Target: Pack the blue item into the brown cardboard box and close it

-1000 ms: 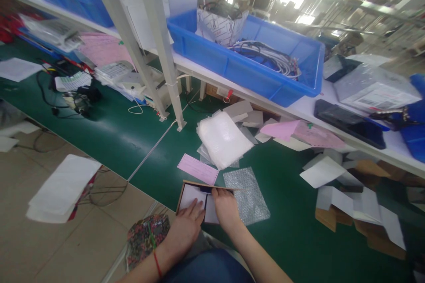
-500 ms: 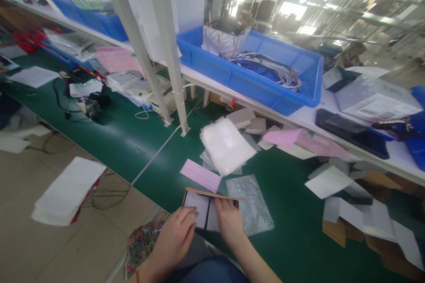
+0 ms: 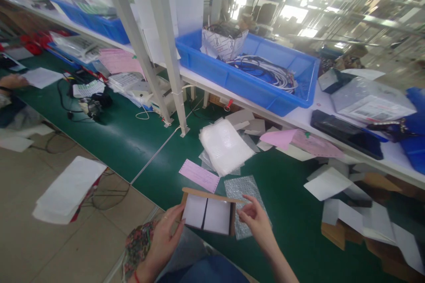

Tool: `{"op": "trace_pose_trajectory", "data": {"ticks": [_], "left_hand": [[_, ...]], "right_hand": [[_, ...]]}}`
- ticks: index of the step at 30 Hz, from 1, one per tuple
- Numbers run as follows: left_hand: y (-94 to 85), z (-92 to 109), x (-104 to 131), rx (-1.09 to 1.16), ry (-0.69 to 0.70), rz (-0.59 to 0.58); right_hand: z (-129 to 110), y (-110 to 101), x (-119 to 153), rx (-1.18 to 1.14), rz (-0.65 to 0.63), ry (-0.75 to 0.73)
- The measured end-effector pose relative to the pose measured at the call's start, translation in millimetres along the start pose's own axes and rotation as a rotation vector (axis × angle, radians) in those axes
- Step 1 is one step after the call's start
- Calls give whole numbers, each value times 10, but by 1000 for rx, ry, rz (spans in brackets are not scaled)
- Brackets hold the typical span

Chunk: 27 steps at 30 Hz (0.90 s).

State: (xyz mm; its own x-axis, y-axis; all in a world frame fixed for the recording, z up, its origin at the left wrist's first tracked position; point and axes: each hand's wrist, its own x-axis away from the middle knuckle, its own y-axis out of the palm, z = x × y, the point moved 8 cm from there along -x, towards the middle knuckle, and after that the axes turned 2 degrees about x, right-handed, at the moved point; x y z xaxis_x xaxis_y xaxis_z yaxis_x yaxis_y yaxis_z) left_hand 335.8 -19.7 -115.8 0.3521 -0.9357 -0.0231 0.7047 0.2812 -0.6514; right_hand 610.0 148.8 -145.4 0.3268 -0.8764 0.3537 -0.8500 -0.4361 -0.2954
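right hand [image 3: 257, 223] now lifted off the shallow brown cardboard box with white inserts [image 3: 207, 214], fingers loosely open beside its right edge; left hand [image 3: 164, 239] shifted to grip the left edge. box at green desk [image 3: 292, 212] front edge.

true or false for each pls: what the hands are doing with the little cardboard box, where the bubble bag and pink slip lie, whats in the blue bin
1. The left hand touches the left edge of the cardboard box. True.
2. The right hand presses down inside the box. False: it is beside the box's right edge, fingers spread.
3. The bubble bag lies right of the box. True.
4. The pink slip lies inside the box. False: it lies on the green mat beyond it.
5. The blue bin holds cables. True.
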Motion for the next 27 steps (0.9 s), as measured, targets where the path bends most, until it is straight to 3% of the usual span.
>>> {"op": "trace_pose_trajectory", "data": {"ticks": [2,3,5,8,11,13,15,18,20,22,24,25,27], "left_hand": [[105,60,-42,-38,91,-73],[173,80,-63,-67,136,-133],[315,84,-89,-150,205,-267],[461,36,-93,-282,241,-406],[571,34,-45,-380,231,-491],[626,36,4,-428,182,-516],[628,4,60,-443,119,-501],[483,-77,158,-347,140,-463],[190,-173,151,-296,152,-348],[-218,-261,49,-325,103,-138],[-458,-217,-117,-371,98,-42],[-433,-136,-223,-384,143,-99],[-145,61,-405,-410,273,-371]], "right_hand": [[178,179,-163,-240,-251,130],[225,272,-256,-249,-320,139],[278,387,-463,-100,-300,64],[235,439,-622,151,-114,-125],[16,446,-452,320,-50,-398],[-147,497,-187,442,-153,-612],[-177,567,79,560,-330,-713],[-44,622,322,729,-520,-694],[66,644,383,790,-604,-629],[134,663,402,832,-669,-560],[119,673,399,855,-694,-524],[82,678,386,861,-682,-520],[5,695,327,879,-609,-503]]}}
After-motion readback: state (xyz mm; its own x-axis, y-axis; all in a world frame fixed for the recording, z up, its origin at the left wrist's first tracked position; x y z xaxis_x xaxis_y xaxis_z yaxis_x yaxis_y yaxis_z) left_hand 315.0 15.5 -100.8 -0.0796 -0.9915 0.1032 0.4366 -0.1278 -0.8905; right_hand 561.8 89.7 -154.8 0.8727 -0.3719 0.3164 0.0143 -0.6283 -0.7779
